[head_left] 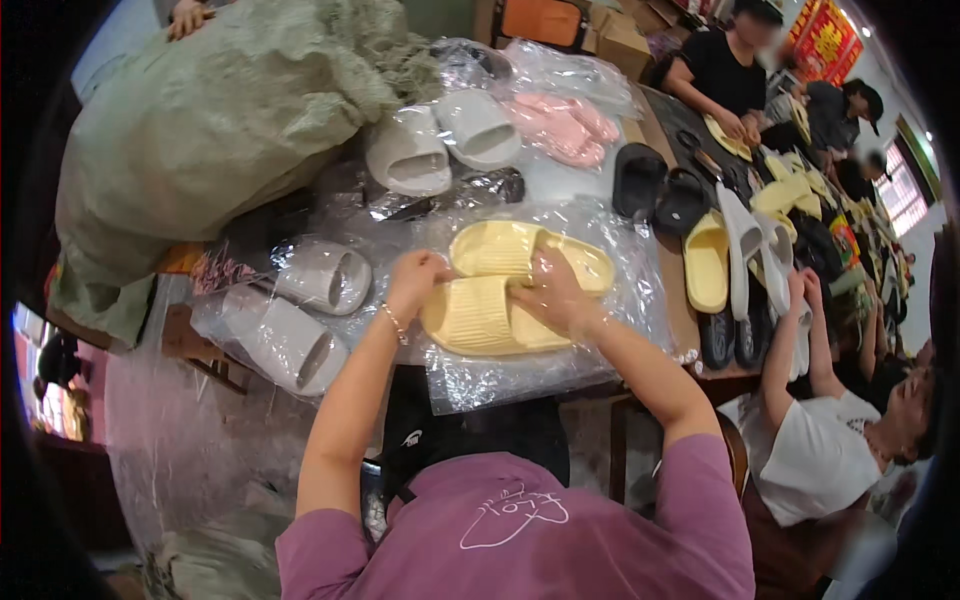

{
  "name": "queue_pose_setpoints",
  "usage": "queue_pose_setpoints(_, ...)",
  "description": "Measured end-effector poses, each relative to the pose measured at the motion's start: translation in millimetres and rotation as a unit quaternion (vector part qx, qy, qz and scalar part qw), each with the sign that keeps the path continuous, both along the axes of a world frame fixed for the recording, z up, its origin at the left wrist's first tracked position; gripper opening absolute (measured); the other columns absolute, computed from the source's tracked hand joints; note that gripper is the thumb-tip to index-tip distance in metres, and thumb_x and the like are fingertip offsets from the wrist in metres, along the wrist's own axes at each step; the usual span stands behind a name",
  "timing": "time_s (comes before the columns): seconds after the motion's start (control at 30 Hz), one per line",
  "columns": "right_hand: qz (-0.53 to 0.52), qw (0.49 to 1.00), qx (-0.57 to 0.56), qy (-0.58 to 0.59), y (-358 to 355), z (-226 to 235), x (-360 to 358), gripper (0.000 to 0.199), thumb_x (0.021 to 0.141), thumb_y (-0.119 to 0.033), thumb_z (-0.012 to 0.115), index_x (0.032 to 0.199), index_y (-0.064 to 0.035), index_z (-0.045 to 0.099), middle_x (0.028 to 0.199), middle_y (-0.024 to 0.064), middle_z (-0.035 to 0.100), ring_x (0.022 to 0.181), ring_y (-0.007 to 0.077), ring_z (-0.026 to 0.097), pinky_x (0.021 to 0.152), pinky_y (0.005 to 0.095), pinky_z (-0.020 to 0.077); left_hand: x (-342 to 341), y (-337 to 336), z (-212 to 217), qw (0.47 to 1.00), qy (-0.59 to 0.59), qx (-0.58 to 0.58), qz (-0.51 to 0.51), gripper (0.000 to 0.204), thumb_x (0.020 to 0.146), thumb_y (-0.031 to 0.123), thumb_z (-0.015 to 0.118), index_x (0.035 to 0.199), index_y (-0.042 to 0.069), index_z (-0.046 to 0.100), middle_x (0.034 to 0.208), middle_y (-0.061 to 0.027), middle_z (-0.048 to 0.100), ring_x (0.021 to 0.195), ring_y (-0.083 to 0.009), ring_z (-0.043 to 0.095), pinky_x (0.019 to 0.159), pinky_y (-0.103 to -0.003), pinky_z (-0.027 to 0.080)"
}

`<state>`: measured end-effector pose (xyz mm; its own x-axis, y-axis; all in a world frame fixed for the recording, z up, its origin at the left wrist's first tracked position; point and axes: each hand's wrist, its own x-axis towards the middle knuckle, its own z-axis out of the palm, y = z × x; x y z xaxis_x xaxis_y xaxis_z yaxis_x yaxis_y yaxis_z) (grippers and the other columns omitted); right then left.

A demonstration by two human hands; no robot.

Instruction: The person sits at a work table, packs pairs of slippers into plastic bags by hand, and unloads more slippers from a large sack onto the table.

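Two yellow slides (510,285) lie paired on a clear bag (540,365); left hand (415,280) and right hand (555,295) grip them, fingers clamped (bagging seemingly unfinished). Left of them, white slides (300,310) already sit wrapped

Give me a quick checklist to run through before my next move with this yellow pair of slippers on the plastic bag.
1. Both hands on the pair: ok. Left hand at the left edge, right hand on top of the yellow slippers.
2. Pair lined up: ok, they lie side by side, roughly parallel.
3. Slippers resting on the clear plastic bag: ok.
4. Whether the slippers are inside the bag or only on top of it: cannot tell.
5. Neighbours kept apart: ok. The bagged white slippers and black slippers do not touch the pair.
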<state>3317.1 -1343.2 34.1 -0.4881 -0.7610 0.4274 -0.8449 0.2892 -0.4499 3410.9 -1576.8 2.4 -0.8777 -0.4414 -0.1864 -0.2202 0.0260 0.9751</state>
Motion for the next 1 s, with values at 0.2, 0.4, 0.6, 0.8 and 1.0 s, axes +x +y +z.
queue_pose_setpoints(0.2,-0.087,0.993,0.05,-0.06,49.2,49.7,4.7,0.02,0.075,-0.014,0.06,0.092,-0.0059,0.063,0.1,0.017,0.058,0.092,0.0361,0.052,0.082,0.0437,0.0404,0.1,-10.1,14.0,0.997,0.001,0.058,0.042,0.017,0.088,0.011,0.048,0.083,-0.002,0.059,0.075,-0.0098,0.065,0.067,-0.0151,0.063,0.06,-0.025,0.048)
queue_pose_setpoints(0.4,-0.254,0.966,0.026,-0.041,201.1,63.0,12.5,0.034,0.074,-0.005,0.053,0.107,-0.0017,0.056,0.104,0.0224,0.056,0.099,0.0382,0.05,0.086,0.0441,0.0393,-3.7,-14.4,15.0,0.996,0.005,0.056,0.067,0.016,0.087,0.008,0.048,0.081,-0.002,0.059,0.074,-0.0077,0.063,0.066,-0.0134,0.06,0.061,-0.024,0.046)
queue_pose_setpoints(0.6,-0.322,0.781,-0.459,-0.274,241.1,131.0,69.8,0.047,0.083,-0.011,0.058,0.126,-0.0006,0.042,0.117,0.0109,0.053,0.108,0.0226,0.052,0.09,0.0335,0.0419,10.8,-1.5,15.9,0.993,0.069,-0.051,0.083,0.024,0.087,0.016,0.05,0.073,0.0,0.059,0.068,-0.0089,0.064,0.054,-0.0091,0.055,0.05,-0.024,0.039)
queue_pose_setpoints(0.8,-0.263,0.943,-0.108,-0.172,166.1,160.8,101.6,0.049,0.08,-0.016,0.062,0.121,0.0029,0.043,0.116,0.0168,0.054,0.106,0.0248,0.054,0.089,0.0351,0.0438,40.4,34.9,36.5,0.951,0.035,-0.288,0.106,0.025,0.087,0.018,0.049,0.099,-0.001,0.059,0.096,-0.0185,0.062,0.076,-0.0212,0.059,0.067,-0.032,0.045)
queue_pose_setpoints(1.0,-0.169,0.97,-0.035,-0.169,11.1,65.0,42.8,0.021,0.064,0.0,0.054,0.084,0.0081,0.056,0.091,0.0256,0.056,0.087,0.0414,0.054,0.076,0.0457,0.0445,51.1,28.8,7.4,0.81,0.116,-0.559,-0.135,0.046,0.088,0.017,0.044,0.13,-0.002,0.037,0.131,-0.0209,0.041,0.125,-0.0351,0.033,0.107,-0.049,0.018)
